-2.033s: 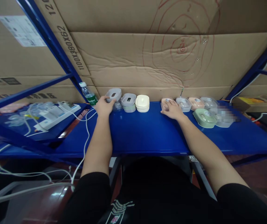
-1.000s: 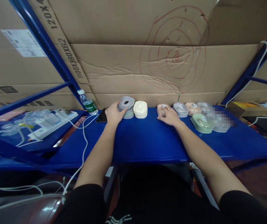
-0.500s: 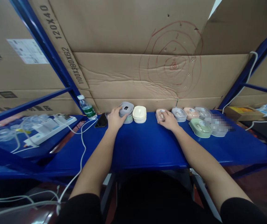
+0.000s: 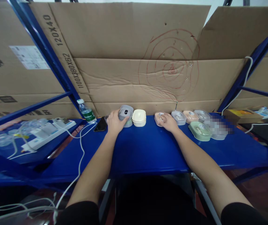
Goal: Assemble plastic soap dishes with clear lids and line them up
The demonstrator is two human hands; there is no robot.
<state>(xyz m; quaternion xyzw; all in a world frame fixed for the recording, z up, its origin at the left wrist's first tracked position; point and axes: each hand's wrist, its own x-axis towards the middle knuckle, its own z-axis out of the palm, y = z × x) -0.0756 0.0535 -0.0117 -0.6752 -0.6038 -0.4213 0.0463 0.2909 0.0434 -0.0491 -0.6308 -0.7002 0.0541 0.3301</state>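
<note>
My left hand point(image 4: 115, 122) is closed around the left side of a grey lidded container point(image 4: 126, 110), thumb at its front edge. The container tops a short stack with a greenish container point(image 4: 129, 122) under it, and looks slightly tilted. Against its right side stands a cream stack of containers point(image 4: 139, 118). Part of a clear container point(image 4: 106, 117) shows behind my left hand. My right hand point(image 4: 170, 122) rests on a pink lidded container point(image 4: 158, 118), fingers curled over its lid. Right of that hand sits a grey-lilac lidded container point(image 4: 179, 117).
Farther right on the blue table point(image 4: 145, 153) are another pink container point(image 4: 190, 116), a green one point(image 4: 199, 131) and clear grey ones. A phone point(image 4: 100, 124), water bottle point(image 4: 86, 112) and white cable point(image 4: 80, 156) lie left. Cardboard point(image 4: 115, 81) walls the back.
My left hand has gone from the clear container at the row's left end to the grey container on the stack. My right hand stays at the pink container, fingers more curled. The view has tilted up.
</note>
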